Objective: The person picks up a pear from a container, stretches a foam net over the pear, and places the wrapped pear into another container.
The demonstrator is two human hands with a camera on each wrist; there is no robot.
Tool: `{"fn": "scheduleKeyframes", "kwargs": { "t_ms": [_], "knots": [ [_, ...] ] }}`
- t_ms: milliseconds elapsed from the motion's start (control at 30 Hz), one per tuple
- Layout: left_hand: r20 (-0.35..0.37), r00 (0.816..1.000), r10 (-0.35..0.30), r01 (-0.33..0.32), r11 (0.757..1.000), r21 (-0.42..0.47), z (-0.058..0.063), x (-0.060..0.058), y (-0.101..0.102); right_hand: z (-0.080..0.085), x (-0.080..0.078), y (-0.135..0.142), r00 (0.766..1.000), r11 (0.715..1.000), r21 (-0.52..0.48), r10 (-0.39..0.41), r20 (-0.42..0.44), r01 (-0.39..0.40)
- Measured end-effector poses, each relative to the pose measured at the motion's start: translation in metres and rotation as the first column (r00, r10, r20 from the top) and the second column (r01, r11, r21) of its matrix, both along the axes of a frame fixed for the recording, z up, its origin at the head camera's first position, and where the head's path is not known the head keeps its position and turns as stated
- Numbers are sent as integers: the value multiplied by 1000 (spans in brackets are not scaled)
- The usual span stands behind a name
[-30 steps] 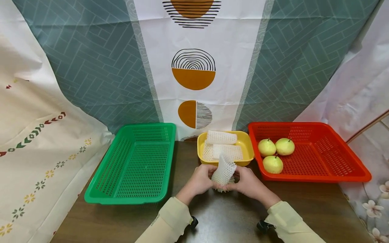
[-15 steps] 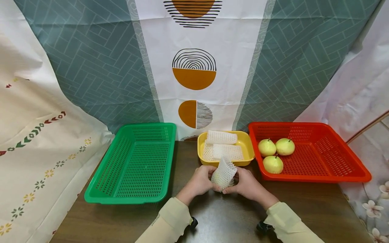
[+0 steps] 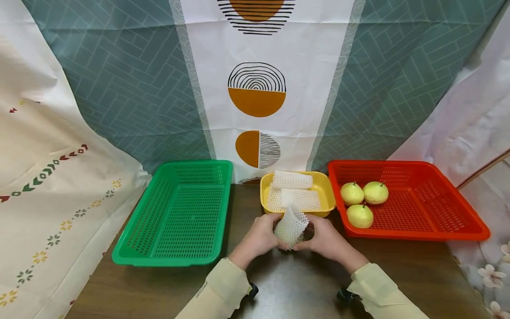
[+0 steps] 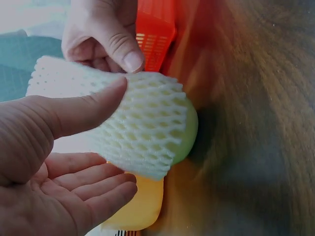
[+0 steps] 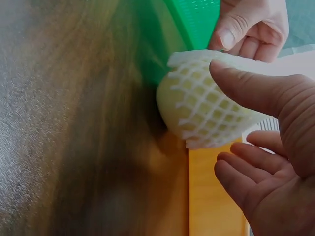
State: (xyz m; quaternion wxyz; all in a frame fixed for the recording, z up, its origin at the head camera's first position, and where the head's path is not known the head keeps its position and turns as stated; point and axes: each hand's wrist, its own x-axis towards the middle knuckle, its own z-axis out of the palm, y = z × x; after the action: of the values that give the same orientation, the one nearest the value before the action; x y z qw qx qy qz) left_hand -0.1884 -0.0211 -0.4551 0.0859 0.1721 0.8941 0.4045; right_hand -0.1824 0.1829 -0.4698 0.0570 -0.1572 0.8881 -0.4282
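Observation:
A white foam fruit net [image 3: 291,227] stands at the middle of the table, pulled around a pale yellow-green pear [image 4: 189,135]. The pear's lower end bulges bare from the net's lower edge, and the net's empty upper end sticks up above it. My left hand [image 3: 258,237] holds the net from the left, thumb across the mesh in the left wrist view. From the opposite side my right hand [image 3: 326,239] grips it, its thumb [image 5: 241,86] on the mesh near the lower edge. In both wrist views the other fingers curve loosely behind the net.
Right behind the hands is a yellow tub [image 3: 329,201] with several flat foam nets [image 3: 300,199]. At left stands a green basket [image 3: 169,261]. A red basket [image 3: 422,232] at right holds three pears [image 3: 360,216]. Patterned cloth [image 3: 255,44] hangs behind the brown table [image 3: 295,292].
Both hands stay at the same spot around the net and pear. The net's upper end has shifted slightly and opened wider, and the hands have adjusted a little at its lower edge.

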Motion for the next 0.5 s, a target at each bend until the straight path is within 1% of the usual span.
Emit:
{"fn": "scheduleKeyframes", "kwargs": {
  "t_ms": [100,200,333,500],
  "knots": [
    [8,1000,11,-11,1000,9,0,1,1,2,-1,-1,1000,1000,-6,21,-18,-21],
    [20,999,36,-36,999,2,-1,1,3,2,-1,-3,999,999,11,32,-27,-32],
    [33,998,58,-57,998,-6,-2,2,5,-2,-1,-7,999,999,26,18,-26,-18],
    [44,998,51,-51,999,-3,-5,2,6,-5,-1,-7,1000,1000,29,-6,-17,7]
  ]
}}
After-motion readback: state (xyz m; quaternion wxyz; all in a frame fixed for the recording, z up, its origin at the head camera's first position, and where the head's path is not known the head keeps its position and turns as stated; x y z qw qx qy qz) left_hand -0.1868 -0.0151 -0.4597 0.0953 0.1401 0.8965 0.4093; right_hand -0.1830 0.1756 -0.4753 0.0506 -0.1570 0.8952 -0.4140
